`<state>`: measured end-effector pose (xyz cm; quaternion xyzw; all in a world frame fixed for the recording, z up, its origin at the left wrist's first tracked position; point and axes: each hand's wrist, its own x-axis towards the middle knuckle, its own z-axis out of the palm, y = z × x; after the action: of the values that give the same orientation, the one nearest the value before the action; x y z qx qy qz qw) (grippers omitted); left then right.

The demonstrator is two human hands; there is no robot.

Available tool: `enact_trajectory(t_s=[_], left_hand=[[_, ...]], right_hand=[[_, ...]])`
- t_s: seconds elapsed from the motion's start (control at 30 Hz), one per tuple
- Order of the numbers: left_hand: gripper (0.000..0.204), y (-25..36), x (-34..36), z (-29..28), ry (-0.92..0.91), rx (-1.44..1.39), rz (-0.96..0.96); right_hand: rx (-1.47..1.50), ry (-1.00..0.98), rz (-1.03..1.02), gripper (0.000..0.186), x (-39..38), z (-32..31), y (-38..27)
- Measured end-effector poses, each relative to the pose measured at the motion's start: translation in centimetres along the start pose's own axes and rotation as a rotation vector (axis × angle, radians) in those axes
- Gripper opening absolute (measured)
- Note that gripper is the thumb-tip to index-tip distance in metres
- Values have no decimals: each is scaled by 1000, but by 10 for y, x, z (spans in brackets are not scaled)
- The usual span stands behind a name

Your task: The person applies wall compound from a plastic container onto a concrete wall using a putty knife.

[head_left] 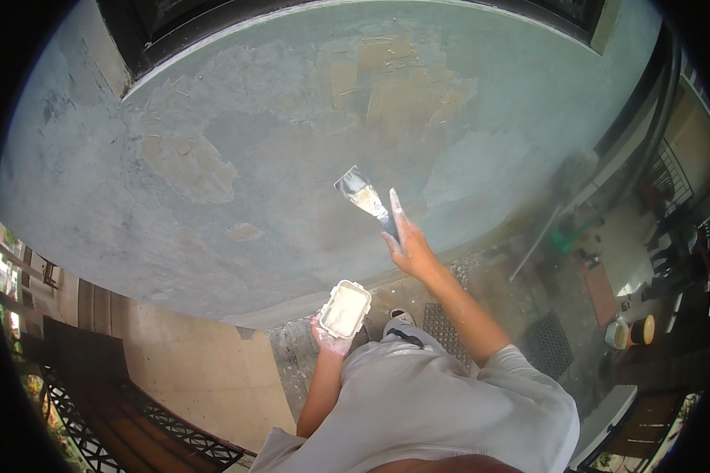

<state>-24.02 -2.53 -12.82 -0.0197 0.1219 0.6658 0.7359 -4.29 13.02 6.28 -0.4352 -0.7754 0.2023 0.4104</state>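
My right hand (409, 244) is closed around the dark handle of a putty knife (364, 196), with one finger stretched out along it. Pale paste coats the lower part of its wide metal blade, which is up in front of the grey-green wall (292, 150); whether it touches the wall I cannot tell. Below and to the left, my left hand (333, 340) grips a small white plastic tub (364, 309) with cream-coloured paste inside. White smears show on both hands. Tan patches (406, 94) mark the wall's upper middle, and another tan patch (188, 167) lies farther left.
A dark window frame (213, 38) runs along the top. At lower left stands a dark bench (126, 410). Dark perforated mats (550, 345) lie on the floor at right, near a bucket (643, 330) and a green object (562, 240). My shoe (402, 315) is close to the wall's base.
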Motion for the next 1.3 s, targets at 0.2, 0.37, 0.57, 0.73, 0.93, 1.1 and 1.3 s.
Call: enact_trajectory(t_s=[0.2,0.37,0.57,0.73,0.93,1.1,1.3], left_hand=[[85,3,0,15,-72,-4,28],[86,4,-1,7,-86,-53,22],[80,7,-3,-7,46,-55,63],[79,11,-14,8,19,-52,88],[78,19,-34,-2,-37,-99,115],[73,23,-38,-9,56,-86,70],[73,24,-35,-2,90,-129,60]], right_hand=[[8,225,-239,44,75,-90,-36],[-168,213,-123,33,109,-114,-52],[66,193,-51,36,95,-21,-39],[35,173,210,40,117,16,-45],[-151,153,310,53,127,34,-55],[-193,117,334,59,106,55,-33],[-135,-8,358,54,51,72,1]])
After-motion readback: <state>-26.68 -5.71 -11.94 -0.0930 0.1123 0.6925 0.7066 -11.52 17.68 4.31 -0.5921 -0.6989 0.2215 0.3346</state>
